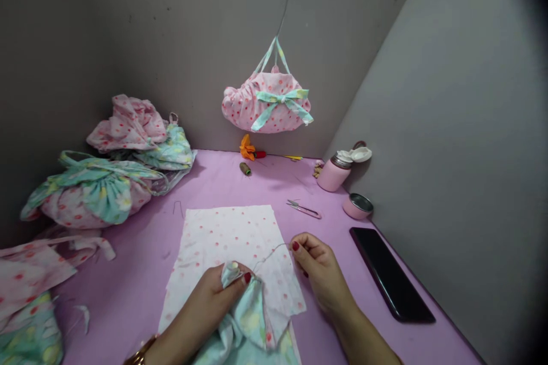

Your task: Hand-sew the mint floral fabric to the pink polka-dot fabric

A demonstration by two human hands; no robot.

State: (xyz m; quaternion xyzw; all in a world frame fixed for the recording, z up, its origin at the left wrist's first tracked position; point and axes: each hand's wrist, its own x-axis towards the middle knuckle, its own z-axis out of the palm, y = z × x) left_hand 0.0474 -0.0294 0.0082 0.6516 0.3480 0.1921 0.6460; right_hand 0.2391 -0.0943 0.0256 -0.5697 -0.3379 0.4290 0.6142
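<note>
My left hand (218, 293), closed in a pinch, holds a gathered mint-green floral fabric piece (249, 311) near the front of the table. A strip of the same cloth sticks up between the thumb and fingers. From the pinched edge a thin thread (269, 252) runs up and right to my right hand (320, 274), whose thumb and forefinger are pressed together on it. Whether a needle is in those fingertips is too small to tell. Under the left hand lies a white cloth with red dots (226, 228), flat on the purple table (214, 177).
Thread snips (303, 209), a thread spool (245, 169) and a phone (389, 274) lie on the table. A pink flask (334, 174) and its cup (358, 206) stand right. Sewn fabric bundles (98, 191) are heaped left. A pink dotted pouch (274, 102) hangs ahead.
</note>
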